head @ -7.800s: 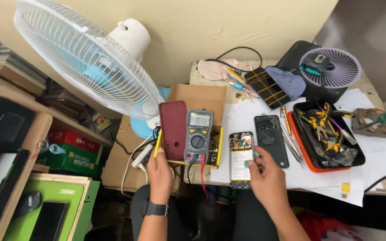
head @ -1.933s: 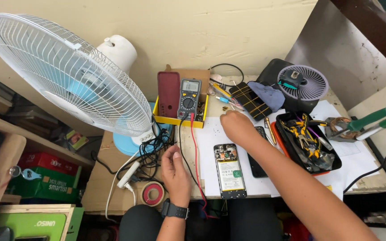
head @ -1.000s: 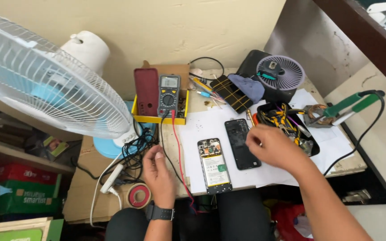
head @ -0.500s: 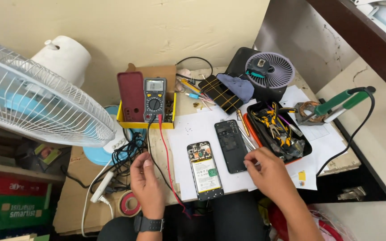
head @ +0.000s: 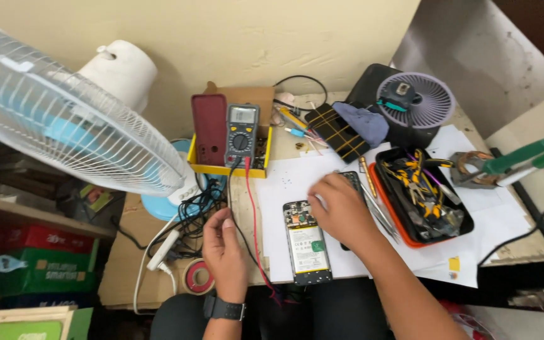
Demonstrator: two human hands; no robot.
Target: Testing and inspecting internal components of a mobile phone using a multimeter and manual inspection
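Right hand [head: 341, 211] shifted onto dark phone [head: 352, 181]; left fingers [head: 225, 228] pinch black lead [head: 229, 189]

Workbench [head: 284, 135] w/ white paper sheets [head: 284, 189], opened phone [head: 308, 242], tool tray [head: 423, 195], yellow tray [head: 228, 170], small fan [head: 415, 101].

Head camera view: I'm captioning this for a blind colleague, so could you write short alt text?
A person's right hand rests by an opened phone on white paper, while the left hand pinches the black and red probe leads of a multimeter. A white fan stands left and a tool tray right.
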